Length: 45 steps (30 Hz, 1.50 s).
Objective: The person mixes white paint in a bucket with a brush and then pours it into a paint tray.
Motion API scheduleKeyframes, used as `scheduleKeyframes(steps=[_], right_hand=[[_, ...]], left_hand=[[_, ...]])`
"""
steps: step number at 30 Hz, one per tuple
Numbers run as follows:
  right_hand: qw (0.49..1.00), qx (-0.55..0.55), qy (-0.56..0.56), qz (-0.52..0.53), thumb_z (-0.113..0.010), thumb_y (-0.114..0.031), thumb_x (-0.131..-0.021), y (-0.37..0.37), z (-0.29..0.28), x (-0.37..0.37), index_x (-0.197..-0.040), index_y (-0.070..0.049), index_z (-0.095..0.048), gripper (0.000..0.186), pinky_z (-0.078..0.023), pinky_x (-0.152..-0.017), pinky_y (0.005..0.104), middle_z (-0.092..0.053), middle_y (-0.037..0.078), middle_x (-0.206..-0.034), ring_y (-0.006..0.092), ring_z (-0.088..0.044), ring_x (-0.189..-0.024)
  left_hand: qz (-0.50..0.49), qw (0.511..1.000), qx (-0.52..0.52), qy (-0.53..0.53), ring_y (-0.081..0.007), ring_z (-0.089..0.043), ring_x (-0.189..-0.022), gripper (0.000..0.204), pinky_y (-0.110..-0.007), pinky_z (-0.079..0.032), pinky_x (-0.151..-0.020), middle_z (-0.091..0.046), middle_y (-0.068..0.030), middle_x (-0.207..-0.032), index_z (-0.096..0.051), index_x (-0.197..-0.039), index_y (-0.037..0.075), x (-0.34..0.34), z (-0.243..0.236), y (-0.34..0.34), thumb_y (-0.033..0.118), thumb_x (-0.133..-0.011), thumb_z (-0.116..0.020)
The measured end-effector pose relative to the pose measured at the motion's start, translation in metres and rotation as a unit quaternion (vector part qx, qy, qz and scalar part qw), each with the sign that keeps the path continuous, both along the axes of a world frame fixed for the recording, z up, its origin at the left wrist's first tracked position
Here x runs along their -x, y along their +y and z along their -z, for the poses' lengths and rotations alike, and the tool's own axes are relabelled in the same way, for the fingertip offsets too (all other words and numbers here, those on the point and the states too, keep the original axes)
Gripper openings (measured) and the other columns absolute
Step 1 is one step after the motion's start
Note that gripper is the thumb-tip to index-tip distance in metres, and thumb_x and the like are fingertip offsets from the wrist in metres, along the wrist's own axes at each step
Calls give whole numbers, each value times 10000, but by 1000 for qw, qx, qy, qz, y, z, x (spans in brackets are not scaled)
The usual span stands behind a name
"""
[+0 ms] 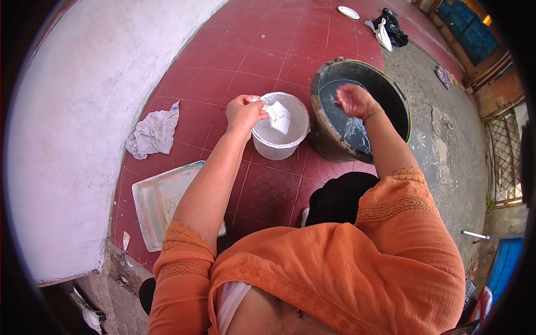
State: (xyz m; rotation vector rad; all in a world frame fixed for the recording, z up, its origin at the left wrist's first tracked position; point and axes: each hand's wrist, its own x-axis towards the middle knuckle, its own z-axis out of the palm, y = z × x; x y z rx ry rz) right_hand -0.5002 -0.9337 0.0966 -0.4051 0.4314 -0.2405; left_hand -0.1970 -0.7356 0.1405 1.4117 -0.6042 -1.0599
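My left hand (244, 115) is closed on a white, flat-ended piece (278, 117) that looks coated in paint; its exact kind is unclear. The piece hangs tilted over the mouth of a white bucket (277, 151), whose inner wall is smeared white. To the right stands a larger black tub (329, 137) of murky grey water (335, 111) with whitish streaks. Above that water I hold my right hand (356, 102), wet-looking, fingers loosely apart and nothing in them.
A crumpled white cloth (156, 131) lies on the red tiles by the white wall (106, 84). Next to my left forearm is a paint-stained tray (159, 192). Farther off are a white lid (348, 12) and a black plastic bag (394, 29). Rough concrete (446, 145) borders the tiles at right.
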Motion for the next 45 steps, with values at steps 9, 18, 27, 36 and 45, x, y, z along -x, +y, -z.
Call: scheduleKeyframes(steps=[9,18,27,36,45], right_hand=[[945,239,220,42,-462,-107,-884,81,-77,-130,-936,149,-554,277,-552,-765,414,-602,265,-912,368,-629,-842],[835,330,384,214,-493,-91,-822,50,-78,-68,-874,101,-590,222,-560,-660,385,-627,206,-816,313,-649,-724],[827,135,473,272,-504,-125,-866,19,29,9,-869,83,-577,220,-550,-660,417,-623,194,-782,313,-641,-681],[963,194,183,47,-466,-144,-899,67,-94,-101,-912,124,-570,288,-557,-752,387,-624,228,-828,320,-647,-742],[904,340,259,-5,-540,-146,-869,87,-79,-137,-902,129,-593,282,-559,-745,371,-635,222,-873,305,-652,-801]], left_hand=[[17,1000,-8,-19,-224,-643,-690,223,-303,-581,-634,-583,-180,-894,-519,-970,-95,11,-5,-9,-8,-776,-586],[14,1000,-12,0,-222,-644,-688,210,-293,-581,-637,-584,-179,-894,-523,-970,-95,6,3,-2,-18,-783,-577],[139,980,9,-140,-167,-636,-707,129,-264,-538,-619,-628,-123,-859,-637,-865,-11,-8,2,5,-28,-739,-616],[156,900,116,-390,-209,-603,-707,136,-298,-476,-648,-608,-93,-786,-652,-769,35,-9,0,23,-44,-678,-590],[165,864,222,-420,-268,-610,-778,184,-331,-480,-689,-618,-117,-827,-623,-728,16,-2,5,26,-127,-650,-538]])
